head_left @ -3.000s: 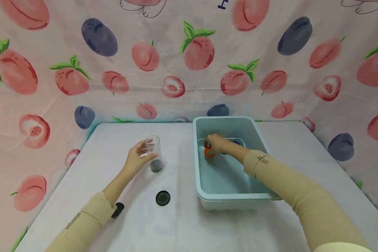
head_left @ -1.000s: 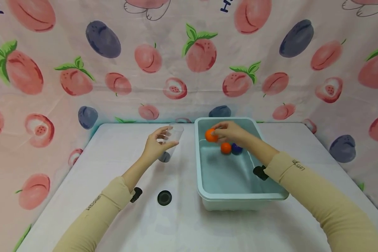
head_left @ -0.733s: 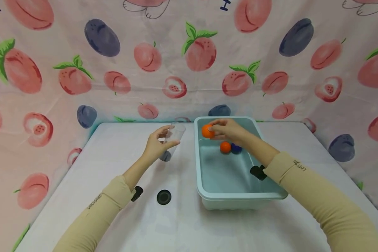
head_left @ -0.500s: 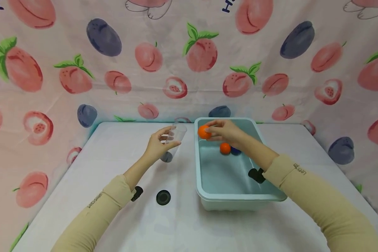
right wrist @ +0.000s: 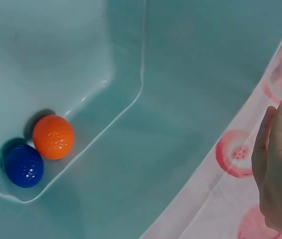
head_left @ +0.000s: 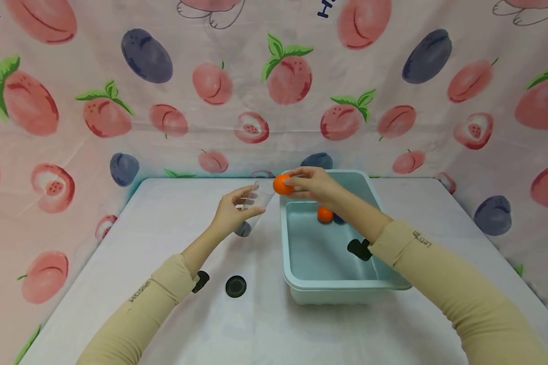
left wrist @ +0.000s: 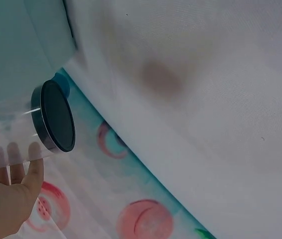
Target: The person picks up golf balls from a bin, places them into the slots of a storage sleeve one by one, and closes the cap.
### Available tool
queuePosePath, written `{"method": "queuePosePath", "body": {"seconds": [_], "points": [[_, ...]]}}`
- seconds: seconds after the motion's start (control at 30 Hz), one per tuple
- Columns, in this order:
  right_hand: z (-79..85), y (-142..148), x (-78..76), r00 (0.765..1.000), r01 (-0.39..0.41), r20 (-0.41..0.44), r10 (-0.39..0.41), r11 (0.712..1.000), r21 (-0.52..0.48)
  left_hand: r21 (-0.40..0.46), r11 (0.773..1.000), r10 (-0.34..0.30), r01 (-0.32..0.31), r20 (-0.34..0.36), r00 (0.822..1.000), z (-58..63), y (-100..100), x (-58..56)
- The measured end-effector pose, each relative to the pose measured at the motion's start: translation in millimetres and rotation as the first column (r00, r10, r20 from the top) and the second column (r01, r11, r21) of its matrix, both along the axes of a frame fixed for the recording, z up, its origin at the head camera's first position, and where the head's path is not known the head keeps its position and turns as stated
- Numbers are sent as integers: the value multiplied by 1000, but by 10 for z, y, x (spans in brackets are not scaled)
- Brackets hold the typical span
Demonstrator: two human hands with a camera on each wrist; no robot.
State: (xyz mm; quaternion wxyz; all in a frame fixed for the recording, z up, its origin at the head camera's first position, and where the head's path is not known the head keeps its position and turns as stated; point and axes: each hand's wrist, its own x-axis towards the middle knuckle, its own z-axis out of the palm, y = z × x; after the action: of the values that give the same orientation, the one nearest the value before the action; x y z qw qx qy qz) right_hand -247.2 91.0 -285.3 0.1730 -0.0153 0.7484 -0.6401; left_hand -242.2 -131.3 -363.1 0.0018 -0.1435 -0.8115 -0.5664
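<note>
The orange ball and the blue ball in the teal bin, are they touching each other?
Touching. The right wrist view shows the orange ball pressed against the blue ball in a corner of the teal plastic bin, no gap between.

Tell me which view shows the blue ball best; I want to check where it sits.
The right wrist view: the blue ball lies in full sight in a corner of the tub, touching an orange ball. The head view shows only a sliver behind that orange ball. The left wrist view does not show it.
</note>
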Motion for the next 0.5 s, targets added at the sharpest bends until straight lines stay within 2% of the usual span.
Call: {"method": "queuePosePath", "body": {"seconds": [0.27, 0.5], "points": [[38, -91, -12, 1000, -21, -24, 21, 1000, 5, -16, 1000, -5, 4, -20, 1000, 11, 26, 24], [43, -130, -20, 1000, -6, -21, 6, 1000, 17, -23, 1000, -4, 3, -20, 1000, 24, 57, 16]]}}
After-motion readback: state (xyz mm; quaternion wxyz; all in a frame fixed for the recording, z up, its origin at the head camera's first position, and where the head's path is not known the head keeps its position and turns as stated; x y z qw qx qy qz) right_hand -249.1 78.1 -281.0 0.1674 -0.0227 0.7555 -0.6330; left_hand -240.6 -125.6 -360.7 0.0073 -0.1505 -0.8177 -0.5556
